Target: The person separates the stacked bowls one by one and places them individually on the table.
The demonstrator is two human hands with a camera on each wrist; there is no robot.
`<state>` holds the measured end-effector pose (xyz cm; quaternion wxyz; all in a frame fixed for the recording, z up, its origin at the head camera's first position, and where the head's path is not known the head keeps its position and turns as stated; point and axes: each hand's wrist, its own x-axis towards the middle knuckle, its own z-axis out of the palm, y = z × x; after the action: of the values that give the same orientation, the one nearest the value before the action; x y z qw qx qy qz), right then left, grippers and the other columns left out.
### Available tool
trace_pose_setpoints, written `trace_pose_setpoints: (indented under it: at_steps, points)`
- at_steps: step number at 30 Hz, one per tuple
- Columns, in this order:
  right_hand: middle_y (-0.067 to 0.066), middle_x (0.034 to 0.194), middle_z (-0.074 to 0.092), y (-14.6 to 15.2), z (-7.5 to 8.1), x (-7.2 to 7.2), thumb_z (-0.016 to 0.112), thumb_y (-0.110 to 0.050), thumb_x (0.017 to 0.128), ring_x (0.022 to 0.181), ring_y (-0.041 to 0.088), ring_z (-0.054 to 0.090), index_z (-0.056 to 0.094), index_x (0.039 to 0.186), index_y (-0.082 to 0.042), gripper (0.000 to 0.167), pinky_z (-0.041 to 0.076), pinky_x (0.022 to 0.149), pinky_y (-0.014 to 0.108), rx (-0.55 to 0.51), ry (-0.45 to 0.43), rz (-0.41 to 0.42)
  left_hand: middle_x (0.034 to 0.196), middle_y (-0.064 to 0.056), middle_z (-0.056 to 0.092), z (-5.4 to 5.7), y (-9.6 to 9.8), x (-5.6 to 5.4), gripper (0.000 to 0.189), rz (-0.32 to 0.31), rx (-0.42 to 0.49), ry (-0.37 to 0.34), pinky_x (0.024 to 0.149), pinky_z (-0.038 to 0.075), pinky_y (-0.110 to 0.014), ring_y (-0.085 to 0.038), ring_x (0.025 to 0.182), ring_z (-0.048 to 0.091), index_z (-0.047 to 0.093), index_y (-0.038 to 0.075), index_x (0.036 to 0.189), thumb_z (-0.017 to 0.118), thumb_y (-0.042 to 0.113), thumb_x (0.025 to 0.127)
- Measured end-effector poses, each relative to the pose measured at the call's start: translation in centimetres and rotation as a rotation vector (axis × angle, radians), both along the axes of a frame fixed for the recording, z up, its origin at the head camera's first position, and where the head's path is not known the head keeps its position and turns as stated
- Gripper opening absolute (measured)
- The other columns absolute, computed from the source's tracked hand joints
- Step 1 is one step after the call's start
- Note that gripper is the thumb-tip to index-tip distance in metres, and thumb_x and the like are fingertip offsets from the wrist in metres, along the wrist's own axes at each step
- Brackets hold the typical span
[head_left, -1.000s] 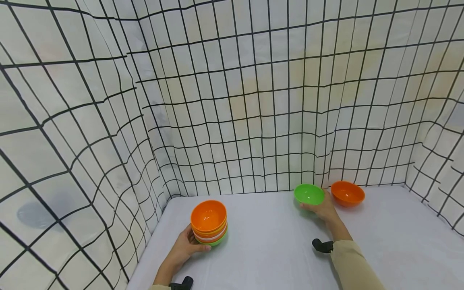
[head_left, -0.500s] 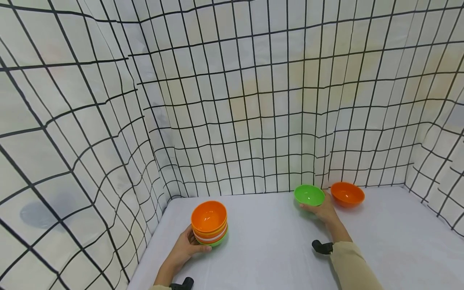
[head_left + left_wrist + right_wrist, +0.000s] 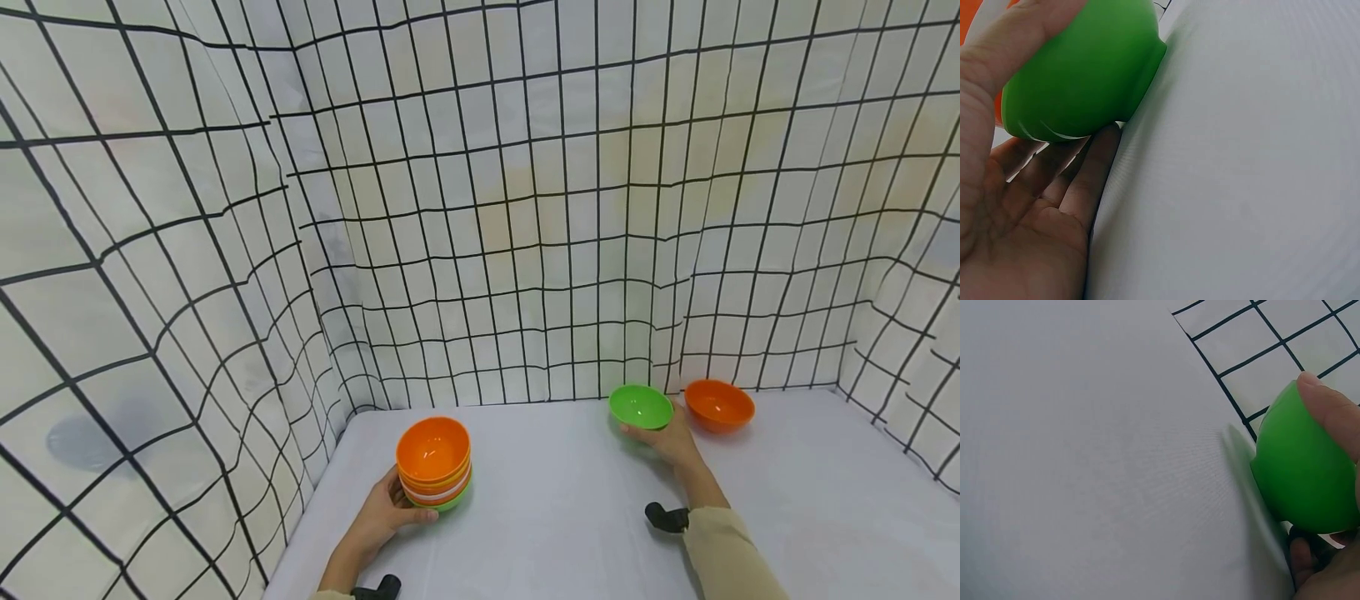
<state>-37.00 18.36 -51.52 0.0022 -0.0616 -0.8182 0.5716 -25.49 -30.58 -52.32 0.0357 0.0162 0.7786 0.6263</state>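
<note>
On the left part of the table, a stack of bowls (image 3: pixel 433 450) has an orange bowl on top, orange, yellow and white rims below, and a green bowl (image 3: pixel 1091 69) at the bottom. My left hand (image 3: pixel 379 510) holds this stack low on its near left side, thumb in front and fingers behind. Farther back on the right, my right hand (image 3: pixel 672 440) grips a single green bowl (image 3: pixel 639 406) by its right side. The thumb lies against the bowl's outer wall in the right wrist view; the other fingers are partly hidden beneath it.
An orange bowl (image 3: pixel 718 406) stands upright just right of my right hand, near the table's back edge. White cloth covers the table (image 3: pixel 547 500). White walls with a black grid (image 3: pixel 495 250) rise behind it and on both sides.
</note>
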Motion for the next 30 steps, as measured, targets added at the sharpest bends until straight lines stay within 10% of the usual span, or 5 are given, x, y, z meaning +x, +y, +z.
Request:
trace_pose_setpoints:
  at_steps: [18, 30]
  points:
    - [0.035, 0.166, 0.008, -0.3, 0.2, 1.7, 0.075, -0.043, 0.092, 0.154, 0.051, 0.014, -0.014, 0.16, 0.001, 0.121, 0.014, 0.129, 0.065, -0.237, -0.097, -0.1, 0.153, -0.009, 0.053, 0.4, 0.2, 0.1, 0.097, 0.011, 0.003, -0.018, 0.121, 0.045, -0.04, -0.029, 0.142, 0.05, 0.04, 0.017, 0.153, 0.093, 0.012, 0.072]
    - [0.025, 0.141, 0.041, -3.0, 3.2, 3.2, 0.069, -0.029, 0.096, 0.128, 0.038, 0.04, 0.026, 0.151, 0.005, 0.078, 0.042, 0.113, 0.049, -0.358, 0.005, -0.479, 0.151, -0.009, 0.054, 0.5, 0.4, 0.1, 0.097, 0.009, 0.006, -0.019, 0.119, 0.047, -0.037, -0.029, 0.141, 0.052, 0.041, 0.015, 0.153, 0.093, 0.011, 0.072]
